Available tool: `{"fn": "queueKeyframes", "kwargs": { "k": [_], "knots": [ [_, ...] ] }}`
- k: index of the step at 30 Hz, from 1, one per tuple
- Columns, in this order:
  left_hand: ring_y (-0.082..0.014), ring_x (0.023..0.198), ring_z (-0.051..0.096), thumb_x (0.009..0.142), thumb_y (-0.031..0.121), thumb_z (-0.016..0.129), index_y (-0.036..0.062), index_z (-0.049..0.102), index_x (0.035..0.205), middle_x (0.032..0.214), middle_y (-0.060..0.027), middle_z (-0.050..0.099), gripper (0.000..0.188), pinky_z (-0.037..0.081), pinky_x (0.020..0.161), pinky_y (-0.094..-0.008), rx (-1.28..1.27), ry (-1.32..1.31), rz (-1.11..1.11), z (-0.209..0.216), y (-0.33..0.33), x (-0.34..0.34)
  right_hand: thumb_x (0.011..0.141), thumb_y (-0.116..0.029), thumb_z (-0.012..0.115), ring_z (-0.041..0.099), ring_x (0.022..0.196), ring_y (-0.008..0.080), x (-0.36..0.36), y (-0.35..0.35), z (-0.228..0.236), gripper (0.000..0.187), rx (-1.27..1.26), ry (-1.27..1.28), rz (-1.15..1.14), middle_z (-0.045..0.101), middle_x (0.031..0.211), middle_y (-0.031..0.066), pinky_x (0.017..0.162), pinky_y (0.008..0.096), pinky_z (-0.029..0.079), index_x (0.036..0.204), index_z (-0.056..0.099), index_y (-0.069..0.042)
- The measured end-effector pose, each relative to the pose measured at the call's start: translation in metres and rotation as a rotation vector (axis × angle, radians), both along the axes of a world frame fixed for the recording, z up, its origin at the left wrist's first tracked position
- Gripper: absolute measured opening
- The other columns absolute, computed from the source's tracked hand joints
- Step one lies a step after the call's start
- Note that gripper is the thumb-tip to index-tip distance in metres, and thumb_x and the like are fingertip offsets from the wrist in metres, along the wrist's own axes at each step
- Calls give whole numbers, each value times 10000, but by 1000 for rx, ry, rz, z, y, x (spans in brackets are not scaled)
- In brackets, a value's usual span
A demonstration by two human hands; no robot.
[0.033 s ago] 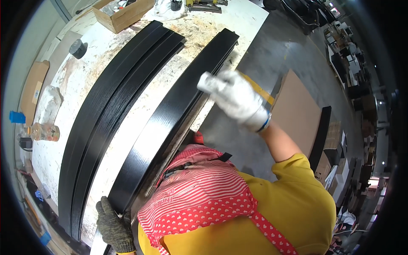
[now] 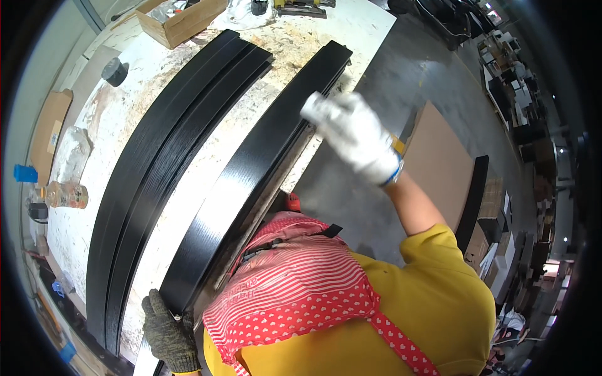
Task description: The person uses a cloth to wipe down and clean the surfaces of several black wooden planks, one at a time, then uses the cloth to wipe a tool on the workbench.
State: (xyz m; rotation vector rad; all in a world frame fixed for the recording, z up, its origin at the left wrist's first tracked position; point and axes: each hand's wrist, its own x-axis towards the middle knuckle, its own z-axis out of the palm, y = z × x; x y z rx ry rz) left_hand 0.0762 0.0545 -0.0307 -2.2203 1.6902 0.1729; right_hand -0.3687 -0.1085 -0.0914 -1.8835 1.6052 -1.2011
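– What lies mid-frame before us?
– A long black board (image 2: 256,151), glossy, finely grained, slanting from upper centre to lower left on our stained white table (image 2: 235,128).
– And our hands?
– Our left hand (image 2: 168,335), in dark knit, touches its lower-left end, fingers loosely bent; we can't tell whether it grips. Our right hand (image 2: 359,135), white-gloved, half curled, blurs near centre; its hold we can't tell.

An open wooden box (image 2: 182,30) sits toward the far end of the stained white table (image 2: 360,25); a small dark tub (image 2: 114,72) stands nearer, on the left; a crumpled clear bag (image 2: 72,155) lies near a bottle (image 2: 68,195); rightward, a broad brown panel (image 2: 436,163) shows against the grey floor (image 2: 382,69).
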Motion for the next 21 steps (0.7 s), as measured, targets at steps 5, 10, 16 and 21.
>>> {"fn": "queueKeyframes", "kwargs": {
  "k": [5,10,16,21],
  "knots": [
    [-407,1161,613,707,309,860,112,461,1455,1461,-208,502,870,499,991,-477,21,15,28,2,-4,-2,898,-212,694,655,863,373,-4,9,7,257,-221,478,-15,642,954,182,718,441,547,1131,663,-108],
    [-382,1065,629,742,266,829,58,469,1393,1370,-194,529,773,527,893,-445,-131,18,-165,-6,5,8,843,-127,676,634,890,359,-5,2,25,367,-165,554,-124,650,1047,160,772,444,545,1208,653,-102],
    [-390,1025,645,766,374,790,34,478,1407,1345,-219,557,791,539,863,-450,-80,-15,-137,-4,1,4,942,-214,594,642,904,233,80,53,9,339,-435,1008,252,659,1073,85,784,351,573,1272,576,-141],
    [-391,1015,649,794,483,753,44,465,1429,1325,-263,577,824,529,870,-474,-98,0,-161,4,4,2,920,-175,656,659,976,227,87,36,53,335,-221,340,262,648,1114,105,823,315,587,1221,585,-47]
  ]
}}
